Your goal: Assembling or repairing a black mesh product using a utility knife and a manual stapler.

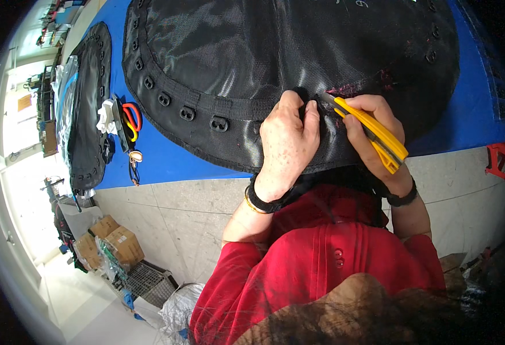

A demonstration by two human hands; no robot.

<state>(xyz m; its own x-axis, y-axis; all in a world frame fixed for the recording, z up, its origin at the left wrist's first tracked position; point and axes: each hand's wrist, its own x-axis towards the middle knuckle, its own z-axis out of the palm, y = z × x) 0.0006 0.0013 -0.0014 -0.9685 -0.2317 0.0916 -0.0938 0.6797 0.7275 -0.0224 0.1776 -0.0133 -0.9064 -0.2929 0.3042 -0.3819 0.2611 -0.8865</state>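
A large black mesh panel [224,63] with a rounded edge lies on a blue-topped table [166,167]. Black plastic buckles [219,123] sit in a row along its webbing band. My left hand [290,138] pinches the black webbing at the near edge, thumb and fingers pressed together on it. In my right hand [373,123] is a yellow utility knife [379,138], its blade pointing left, close beside my left fingertips. Reddish thread scraps [344,91] lie on the panel just beyond the blade.
To the left are scissors [132,119] with red and yellow handles, crumpled white paper [107,117] and a second black panel [88,109]. Cardboard boxes [123,244] and a wire crate [149,282] stand on the floor at lower left. A red object [497,160] is at far right.
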